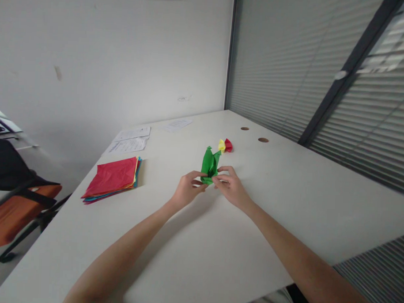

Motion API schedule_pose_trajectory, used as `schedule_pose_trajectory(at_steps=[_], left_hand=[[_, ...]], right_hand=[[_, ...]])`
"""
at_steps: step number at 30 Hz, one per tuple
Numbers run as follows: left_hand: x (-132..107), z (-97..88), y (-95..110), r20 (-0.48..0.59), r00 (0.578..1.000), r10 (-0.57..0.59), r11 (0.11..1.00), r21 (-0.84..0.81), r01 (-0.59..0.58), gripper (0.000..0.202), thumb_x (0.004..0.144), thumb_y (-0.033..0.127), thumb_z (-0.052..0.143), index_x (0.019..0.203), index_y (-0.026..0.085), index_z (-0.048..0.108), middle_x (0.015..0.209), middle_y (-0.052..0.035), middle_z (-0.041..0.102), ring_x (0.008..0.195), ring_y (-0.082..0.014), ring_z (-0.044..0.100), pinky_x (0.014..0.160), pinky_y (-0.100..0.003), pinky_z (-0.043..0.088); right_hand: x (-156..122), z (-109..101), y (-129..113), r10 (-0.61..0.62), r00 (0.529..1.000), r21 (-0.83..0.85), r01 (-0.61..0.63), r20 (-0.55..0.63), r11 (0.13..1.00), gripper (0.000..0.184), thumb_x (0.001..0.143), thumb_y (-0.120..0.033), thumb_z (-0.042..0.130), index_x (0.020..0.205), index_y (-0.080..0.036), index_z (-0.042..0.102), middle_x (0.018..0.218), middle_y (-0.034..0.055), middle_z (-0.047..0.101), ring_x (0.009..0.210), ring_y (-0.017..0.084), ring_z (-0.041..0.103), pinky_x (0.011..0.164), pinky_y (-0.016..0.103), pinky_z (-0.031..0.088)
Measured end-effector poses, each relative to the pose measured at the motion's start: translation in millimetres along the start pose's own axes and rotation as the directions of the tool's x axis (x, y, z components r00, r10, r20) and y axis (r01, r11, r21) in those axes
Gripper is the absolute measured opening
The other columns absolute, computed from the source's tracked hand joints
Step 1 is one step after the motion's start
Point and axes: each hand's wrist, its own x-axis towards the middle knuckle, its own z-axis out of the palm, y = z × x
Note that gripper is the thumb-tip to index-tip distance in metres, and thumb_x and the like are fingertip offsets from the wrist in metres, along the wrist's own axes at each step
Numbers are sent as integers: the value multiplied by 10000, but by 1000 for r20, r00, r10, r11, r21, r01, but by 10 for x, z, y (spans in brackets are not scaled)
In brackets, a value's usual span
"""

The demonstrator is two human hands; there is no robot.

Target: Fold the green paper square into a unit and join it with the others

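Green paper (pixel 208 162), folded and partly opened out, is held up just above the white table (pixel 185 248). My left hand (pixel 189 187) pinches its lower left edge between thumb and fingers. On the right side, my right hand (pixel 232 183) grips the lower right edge, with the fingertips close to the paper's inner fold. Beyond the green paper lies a small bow-like piece of crumpled paper, one half yellow (pixel 221 146) and the other red (pixel 228 146).
To the left lies a stack of coloured paper sheets (pixel 113 177), red on top. Printed sheets (pixel 131 139) lie near the wall. Two round holes (pixel 263 140) pierce the table by the window blinds (pixel 291 70). An orange chair (pixel 24 211) stands past the left edge.
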Motion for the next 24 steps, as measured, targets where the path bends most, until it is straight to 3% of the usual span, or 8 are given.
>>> schedule_pose_trajectory(at_steps=[6,14,20,24], left_hand=[[20,2,45,6,995,-102,982,-161,102,365,626,265,801,928,116,659,788,-38,678,651,-142,668,637,-308,618],[-13,13,63,-3,999,-53,993,-104,52,340,650,265,784,936,121,671,781,-39,685,653,-130,666,644,-255,583],[12,-7,78,11,997,-77,987,-143,77,344,660,290,773,939,115,674,736,-44,691,644,-147,672,618,-270,574],[40,-59,103,-1,994,-113,973,-202,111,346,650,315,774,914,115,673,778,-60,704,676,-173,690,591,-276,571]], right_hand=[[15,-10,13,-14,1000,74,15,-6,997,308,831,-484,604,893,-208,726,1044,68,455,818,158,630,743,384,642],[10,22,65,26,999,56,-25,-19,998,324,799,-504,633,813,-196,731,1033,66,444,804,150,616,695,358,649],[55,43,90,148,988,157,-142,-31,977,366,702,-528,713,732,-164,725,953,49,463,707,125,606,604,324,644],[58,33,39,190,982,226,-179,-25,957,310,684,-476,738,746,-172,729,970,43,482,732,130,622,675,338,638]])
